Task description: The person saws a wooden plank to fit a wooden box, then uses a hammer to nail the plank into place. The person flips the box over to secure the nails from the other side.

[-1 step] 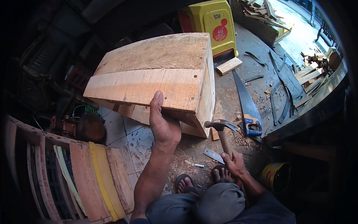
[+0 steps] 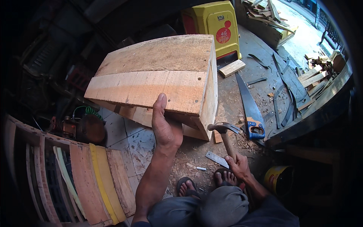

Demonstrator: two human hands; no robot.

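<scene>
A box of rough pale boards (image 2: 151, 81) is held up tilted, its open side facing down toward me. My left hand (image 2: 166, 130) grips its near lower edge, thumb flat on the outer board and fingers hidden inside. Dark nail heads dot the board near its right end. In my right hand (image 2: 238, 166) is a claw hammer (image 2: 228, 142), gripped by its wooden handle. The hammer's head is just right of the box's lower corner, and its claw points right.
A handsaw (image 2: 249, 108) lies on the floor to the right, near a wood block (image 2: 232, 68) and dark rubber-like strips (image 2: 289, 108). A metal ruler (image 2: 217, 159) is by my feet. A yellow bucket (image 2: 273, 178), slatted wooden frame (image 2: 89, 181) and yellow casing (image 2: 210, 26) stand around.
</scene>
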